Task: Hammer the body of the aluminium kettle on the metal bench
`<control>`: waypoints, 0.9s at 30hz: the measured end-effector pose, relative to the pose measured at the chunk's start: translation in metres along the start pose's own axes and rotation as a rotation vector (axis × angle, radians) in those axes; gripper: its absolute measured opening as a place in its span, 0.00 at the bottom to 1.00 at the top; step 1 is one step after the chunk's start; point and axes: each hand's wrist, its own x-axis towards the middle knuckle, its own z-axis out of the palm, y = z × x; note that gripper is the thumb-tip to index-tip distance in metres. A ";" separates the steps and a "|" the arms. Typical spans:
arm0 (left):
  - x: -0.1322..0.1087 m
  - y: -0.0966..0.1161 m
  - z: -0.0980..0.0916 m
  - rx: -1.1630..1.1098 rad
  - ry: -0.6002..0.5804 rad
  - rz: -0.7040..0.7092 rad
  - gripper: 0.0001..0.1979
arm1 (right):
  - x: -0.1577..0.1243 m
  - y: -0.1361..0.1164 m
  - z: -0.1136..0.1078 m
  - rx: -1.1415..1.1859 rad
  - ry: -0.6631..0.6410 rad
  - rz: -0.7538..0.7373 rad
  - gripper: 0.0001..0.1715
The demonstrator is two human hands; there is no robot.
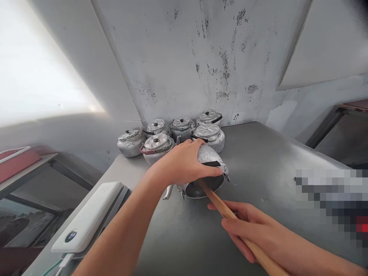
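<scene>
A dented metal teapot (208, 154) lies tilted on its side on the metal table, its dark open mouth facing me and its spout pointing left. My left hand (186, 161) is closed over the top of it, with the thumb by the black handle. My right hand (244, 226) is wrapped around a wooden stick (222, 207). The stick's far end reaches inside the teapot's mouth, where its tip is hidden.
Several lidded metal teapots (156, 142) stand at the table's back left, against a stained wall. A white power bank (89, 218) with a plugged cable lies at the left edge. The metal table (178, 245) ends near red-topped furniture (20, 161).
</scene>
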 end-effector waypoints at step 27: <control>-0.002 0.003 -0.001 0.007 -0.004 -0.001 0.44 | 0.000 0.003 0.002 -0.130 0.041 -0.038 0.20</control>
